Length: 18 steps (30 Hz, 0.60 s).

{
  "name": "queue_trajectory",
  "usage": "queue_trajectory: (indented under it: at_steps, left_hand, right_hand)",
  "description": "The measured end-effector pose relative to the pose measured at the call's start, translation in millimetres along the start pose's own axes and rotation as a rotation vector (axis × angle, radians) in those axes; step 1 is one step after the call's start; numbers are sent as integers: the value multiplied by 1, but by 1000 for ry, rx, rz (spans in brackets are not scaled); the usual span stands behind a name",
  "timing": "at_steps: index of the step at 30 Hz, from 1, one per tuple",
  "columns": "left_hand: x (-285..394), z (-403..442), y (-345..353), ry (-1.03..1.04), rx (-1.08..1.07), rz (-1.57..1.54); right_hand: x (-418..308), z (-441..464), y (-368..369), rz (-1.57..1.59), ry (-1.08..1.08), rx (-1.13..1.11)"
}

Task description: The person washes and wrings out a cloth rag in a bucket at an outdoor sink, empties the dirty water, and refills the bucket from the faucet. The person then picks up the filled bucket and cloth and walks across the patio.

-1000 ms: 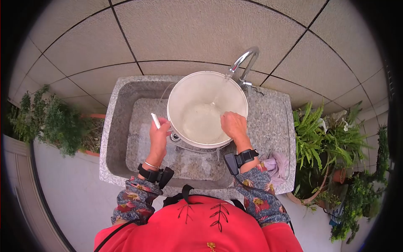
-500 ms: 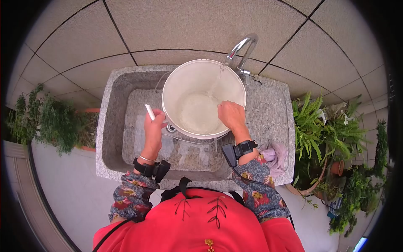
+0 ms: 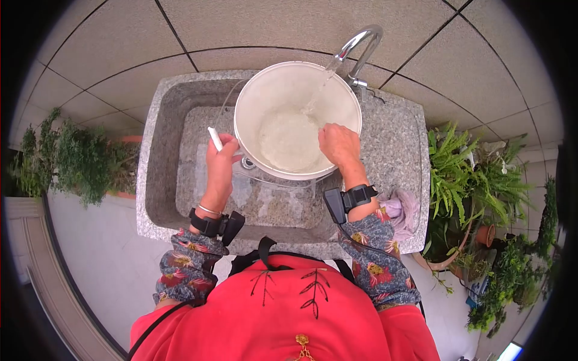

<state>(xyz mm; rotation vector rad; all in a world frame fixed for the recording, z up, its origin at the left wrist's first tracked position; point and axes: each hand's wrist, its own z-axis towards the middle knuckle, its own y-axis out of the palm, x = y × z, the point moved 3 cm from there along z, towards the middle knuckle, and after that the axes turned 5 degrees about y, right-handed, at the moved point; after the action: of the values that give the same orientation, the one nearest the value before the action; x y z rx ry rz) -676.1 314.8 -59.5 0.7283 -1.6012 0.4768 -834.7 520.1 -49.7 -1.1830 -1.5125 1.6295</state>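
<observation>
A white bucket (image 3: 271,96) stands tilted in the stone sink (image 3: 158,156), with some water at its bottom. Water runs into it from the chrome faucet (image 3: 368,45). My left hand (image 3: 221,163) is closed around a small white stick-like object (image 3: 215,139), just left of the bucket's side. On the bucket's right rim is my right hand (image 3: 341,146), its fingers curled over the edge and partly hidden. The bucket's thin wire handle hangs down at its left and front.
A pale purple cloth (image 3: 400,212) lies on the sink's right ledge (image 3: 394,144). Potted ferns (image 3: 451,174) and other plants stand at the right, with a leafy planter (image 3: 84,162) at the left. A tiled wall (image 3: 259,24) rises behind the sink.
The view has shifted, so sink and bucket appear higher up. Water keeps running into the bucket. Both hands keep nearly the same places beside it.
</observation>
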Motion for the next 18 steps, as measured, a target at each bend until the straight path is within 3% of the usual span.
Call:
queue_trajectory:
  at_steps: [18]
  left_hand:
    - [-2, 0, -1, 0, 24, -7]
  right_hand:
    - [1, -2, -1, 36, -19, 19]
